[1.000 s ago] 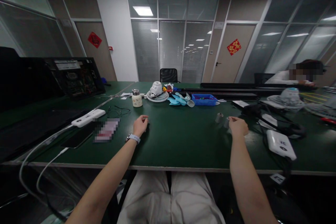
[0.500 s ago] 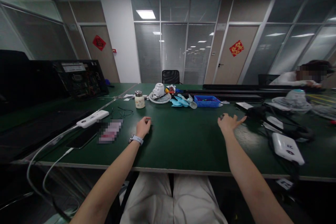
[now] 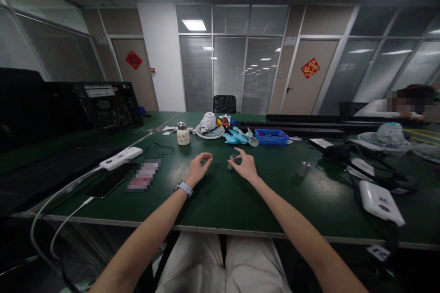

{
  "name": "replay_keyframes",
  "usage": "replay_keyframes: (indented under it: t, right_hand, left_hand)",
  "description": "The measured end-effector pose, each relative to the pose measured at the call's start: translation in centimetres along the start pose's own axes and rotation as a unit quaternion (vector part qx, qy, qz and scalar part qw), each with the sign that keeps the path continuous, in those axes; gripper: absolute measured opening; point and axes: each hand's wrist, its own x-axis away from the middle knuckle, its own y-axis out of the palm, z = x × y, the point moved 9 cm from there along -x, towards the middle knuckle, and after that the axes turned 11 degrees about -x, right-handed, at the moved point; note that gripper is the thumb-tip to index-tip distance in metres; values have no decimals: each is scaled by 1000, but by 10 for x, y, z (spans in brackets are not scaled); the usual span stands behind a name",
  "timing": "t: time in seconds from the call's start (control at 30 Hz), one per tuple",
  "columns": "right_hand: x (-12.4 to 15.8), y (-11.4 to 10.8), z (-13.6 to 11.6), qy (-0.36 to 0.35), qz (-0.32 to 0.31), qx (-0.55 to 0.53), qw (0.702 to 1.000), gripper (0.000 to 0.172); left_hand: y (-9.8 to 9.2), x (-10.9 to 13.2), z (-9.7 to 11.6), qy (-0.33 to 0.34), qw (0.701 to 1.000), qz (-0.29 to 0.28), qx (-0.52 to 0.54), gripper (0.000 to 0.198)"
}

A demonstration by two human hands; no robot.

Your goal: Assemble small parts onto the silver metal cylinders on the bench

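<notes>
My right hand [image 3: 246, 165] is over the middle of the green table [image 3: 220, 201], thumb and index finger apart. Just at its fingertips stands a small silver metal cylinder [image 3: 232, 165], partly hidden by the thumb; I see no firm grip on it. My left hand [image 3: 199, 167], with a watch [image 3: 184, 187] at the wrist, hovers to the left of that cylinder. Its fingers are bent but apart from the thumb, with nothing between them. A second silver cylinder [image 3: 304, 169] stands upright farther right, away from both hands.
Along the back are a cream jar [image 3: 183, 137], white fan parts [image 3: 208, 122], blue fan blades [image 3: 237, 136] and a blue tray [image 3: 271, 136]. A power strip [image 3: 121, 158] and phone [image 3: 106, 184] lie left. A white device [image 3: 381, 202] lies right; a person sits beyond.
My right hand has swung left from the right side of the table to the middle. My left hand has moved slightly right and opened. Both silver cylinders now show; neither was clear before.
</notes>
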Motion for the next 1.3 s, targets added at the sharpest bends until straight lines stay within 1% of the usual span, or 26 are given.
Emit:
replay_keyframes:
  t: [0.03, 0.1, 0.17, 0.27, 0.37, 0.43, 0.6, 0.67, 0.73, 0.83, 0.9, 0.97, 1.0, 1.03, 1.13, 1.23, 1.3]
  right_hand:
    - [0, 14, -6, 1, -13, -26, 1000, 60]
    - [1, 32, -11, 11, -29, -68, 997, 62]
    - [1, 41, -11, 23, -40, -98, 994, 61]
    - [3, 46, -8, 33, -56, -136, 989, 60]
    - [6, 52, -7, 28, -68, -158, 985, 59]
    - [8, 57, -6, 32, -70, -155, 985, 56]
    - [10, 62, -5, 46, -80, -129, 987, 40]
    - [11, 61, -6, 50, -80, -116, 989, 38]
    - [11, 59, -6, 54, -76, -106, 990, 38]
    - [12, 57, -7, 50, -68, -105, 991, 39]
    - [13, 56, -6, 50, -65, -111, 990, 38]
    - [13, 56, -3, 58, -64, -119, 989, 37]
    - [14, 56, -2, 62, -65, -124, 988, 37]
    - [14, 56, 0, 67, -67, -131, 987, 38]
    - [14, 56, 6, 78, -69, -154, 983, 42]
    - [14, 59, 14, 97, -63, -176, 978, 48]
    - [14, 61, 18, 108, -57, -202, 972, 48]
  left_hand:
    - [5, -1, 8, 10, 1000, -7, 15, 27]
    - [16, -2, 20, 27, 998, -27, 45, 29]
    - [26, -5, 25, 38, 995, -48, 76, 30]
    - [35, -9, 24, 40, 991, -63, 111, 32]
    - [35, -13, 20, 29, 991, -63, 116, 35]
    - [32, -17, 20, 24, 993, -66, 99, 34]
    - [25, -27, 32, 29, 996, -76, 18, 24]
    - [26, -29, 38, 31, 997, -75, 2, 23]
    - [27, -30, 39, 23, 998, -61, 2, 24]
    - [17, -29, 28, -9, 1000, 0, 28, 23]
    - [5, -28, 12, -28, 998, 45, 46, 24]
    - [-5, -25, -7, -45, 997, 57, 42, 26]
    - [-9, -24, -18, -56, 997, 51, 27, 26]
    - [-9, -22, -27, -62, 998, 32, 11, 27]
    - [-4, -15, -46, -64, 998, -29, 1, 27]
    - [8, -9, -54, -67, 995, -78, 17, 30]
    - [14, -8, -56, -71, 993, -94, 29, 33]
